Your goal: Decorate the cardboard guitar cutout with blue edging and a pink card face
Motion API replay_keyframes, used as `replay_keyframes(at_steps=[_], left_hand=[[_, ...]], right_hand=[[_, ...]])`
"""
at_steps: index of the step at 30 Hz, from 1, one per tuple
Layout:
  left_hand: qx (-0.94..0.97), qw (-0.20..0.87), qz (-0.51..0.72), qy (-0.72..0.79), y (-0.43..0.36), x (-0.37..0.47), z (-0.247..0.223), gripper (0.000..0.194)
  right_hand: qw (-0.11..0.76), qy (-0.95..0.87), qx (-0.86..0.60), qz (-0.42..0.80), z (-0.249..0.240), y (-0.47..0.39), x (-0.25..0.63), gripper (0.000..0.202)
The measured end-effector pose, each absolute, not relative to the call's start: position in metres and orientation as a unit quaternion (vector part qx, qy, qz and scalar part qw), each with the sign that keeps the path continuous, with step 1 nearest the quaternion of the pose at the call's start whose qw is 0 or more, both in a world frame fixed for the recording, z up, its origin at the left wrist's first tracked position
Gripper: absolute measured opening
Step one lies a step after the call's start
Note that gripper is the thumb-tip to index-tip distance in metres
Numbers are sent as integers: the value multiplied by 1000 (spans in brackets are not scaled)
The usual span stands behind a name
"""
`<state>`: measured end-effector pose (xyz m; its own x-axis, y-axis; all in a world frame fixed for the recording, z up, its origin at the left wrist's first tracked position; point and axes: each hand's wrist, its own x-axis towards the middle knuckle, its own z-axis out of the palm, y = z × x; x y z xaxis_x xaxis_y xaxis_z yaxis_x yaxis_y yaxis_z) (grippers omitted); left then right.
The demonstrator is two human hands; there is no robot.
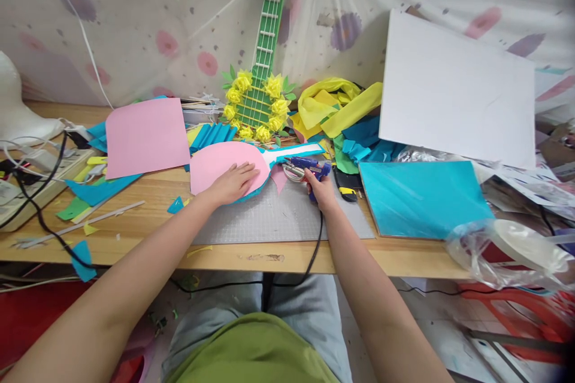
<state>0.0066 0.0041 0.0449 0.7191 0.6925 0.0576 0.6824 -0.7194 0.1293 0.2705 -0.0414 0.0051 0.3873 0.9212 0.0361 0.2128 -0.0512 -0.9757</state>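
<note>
My left hand lies flat, fingers spread, on a pink paper piece covering the body of a blue-edged, guitar-shaped cutout. The cutout's white neck points right. My right hand is wrapped round a blue glue gun just below that neck, its nozzle pointing left. A black cord hangs from the gun over the table edge. Beneath lies a grey cutting mat. A small pink scrap shows between the cutout and the gun.
Behind stands a green guitar model with yellow flowers. A pink sheet and power strip are left. To the right are a yellow-black cutter, blue sheet, white board and tape roll. Crumpled yellow paper lies behind.
</note>
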Motion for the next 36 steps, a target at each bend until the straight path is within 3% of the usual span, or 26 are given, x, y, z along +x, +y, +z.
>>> replay_keyframes(at_steps=[7, 22, 26, 36], left_hand=[[917, 42, 32, 394, -3, 12, 41, 59], [902, 39, 39, 428, -2, 21, 40, 59], [898, 62, 30, 434, 4, 23, 47, 49], [964, 76, 23, 255, 18, 22, 60, 46]], right_hand=[[532, -428, -642, 349, 9, -44, 269, 44], [537, -427, -635, 356, 12, -45, 267, 45], [541, -426, -630, 359, 13, -45, 268, 45], [572, -394, -618, 367, 15, -45, 268, 45]])
